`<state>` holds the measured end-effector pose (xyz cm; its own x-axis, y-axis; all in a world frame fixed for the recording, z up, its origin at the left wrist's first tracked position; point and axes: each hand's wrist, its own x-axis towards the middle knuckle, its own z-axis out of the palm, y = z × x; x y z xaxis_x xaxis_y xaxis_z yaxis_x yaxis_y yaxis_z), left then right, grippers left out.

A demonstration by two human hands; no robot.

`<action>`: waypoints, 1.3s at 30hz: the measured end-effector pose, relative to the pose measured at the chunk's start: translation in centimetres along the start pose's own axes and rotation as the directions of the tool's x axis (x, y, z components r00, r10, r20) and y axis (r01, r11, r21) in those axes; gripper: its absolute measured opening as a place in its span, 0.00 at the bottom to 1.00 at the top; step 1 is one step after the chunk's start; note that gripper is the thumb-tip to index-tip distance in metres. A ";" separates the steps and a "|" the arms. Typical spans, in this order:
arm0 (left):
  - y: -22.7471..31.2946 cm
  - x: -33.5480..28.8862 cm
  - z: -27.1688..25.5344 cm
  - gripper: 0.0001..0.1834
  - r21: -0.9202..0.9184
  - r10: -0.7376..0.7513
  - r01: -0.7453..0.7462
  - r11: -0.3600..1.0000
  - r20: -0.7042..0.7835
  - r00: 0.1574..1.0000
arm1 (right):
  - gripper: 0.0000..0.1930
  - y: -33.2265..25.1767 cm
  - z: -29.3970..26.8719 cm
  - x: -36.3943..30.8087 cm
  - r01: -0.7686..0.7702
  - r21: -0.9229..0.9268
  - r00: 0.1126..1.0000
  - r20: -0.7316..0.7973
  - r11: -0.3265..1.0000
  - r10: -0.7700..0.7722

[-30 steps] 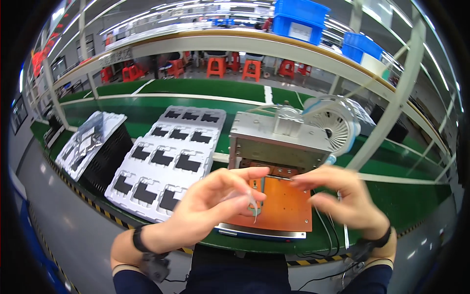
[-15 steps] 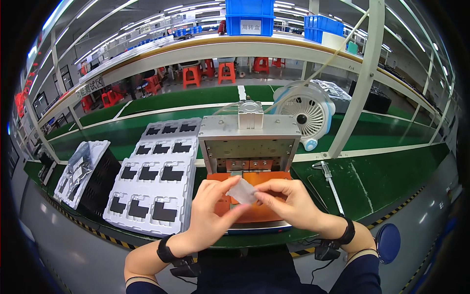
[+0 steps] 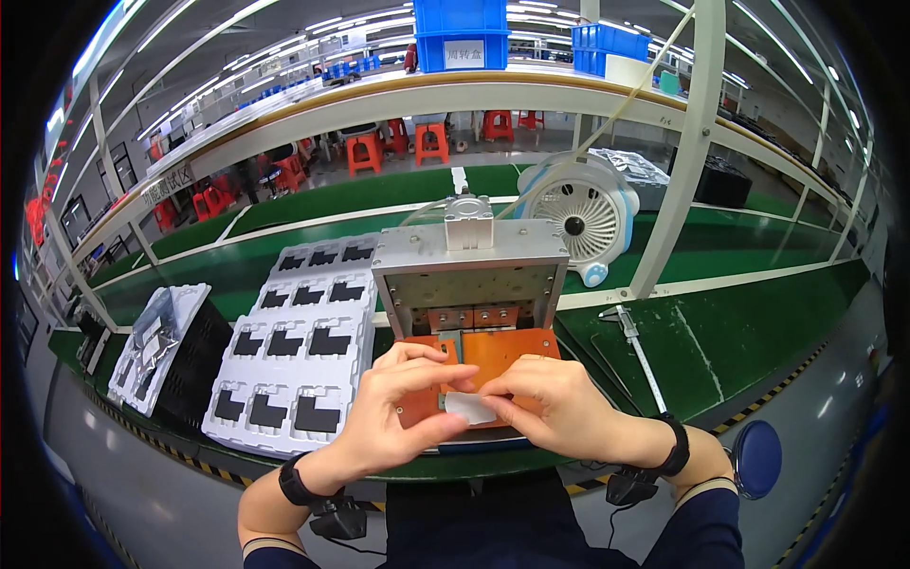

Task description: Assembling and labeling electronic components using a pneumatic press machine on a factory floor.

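A small whitish translucent sheet (image 3: 468, 408) is tilted low over the orange plate (image 3: 512, 345) of a metal press fixture (image 3: 468, 248). My right hand (image 3: 550, 403) pinches its right edge between thumb and fingertips. Around the sheet's left side, my left hand (image 3: 389, 403) has its thumb and forefinger spread apart. The left thumb lies close to the sheet's lower edge; whether it touches cannot be made out. A grey-green strip (image 3: 449, 351) runs along the orange plate behind my left fingers.
To the left stands a white tray (image 3: 284, 372) of black L-shaped pieces, with another tray (image 3: 142, 379) holding silvery bags beyond it. A caliper (image 3: 640, 353) lies on the green bench at right. Behind are a white fan (image 3: 580, 223) and a slanting frame post (image 3: 682, 161).
The sheet has come down toward the orange plate and tilted flatter. My left forefinger has left its upper edge, and the left fingers have opened. My right hand still pinches it.
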<state>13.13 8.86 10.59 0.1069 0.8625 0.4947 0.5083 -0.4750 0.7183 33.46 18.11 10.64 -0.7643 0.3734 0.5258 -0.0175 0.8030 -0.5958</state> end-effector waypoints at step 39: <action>0.5 -0.7 3.2 0.45 0.015 0.273 -0.274 0.962 -0.169 0.947 | 0.38 2.8 0.7 -0.2 -0.099 0.735 0.963 -0.100 0.671 0.251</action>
<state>16.06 8.61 9.05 0.0954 0.6580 0.7470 0.4727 -0.6903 0.5477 33.14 19.91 8.46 -0.6760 0.6076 0.4170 -0.4101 0.1599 -0.8979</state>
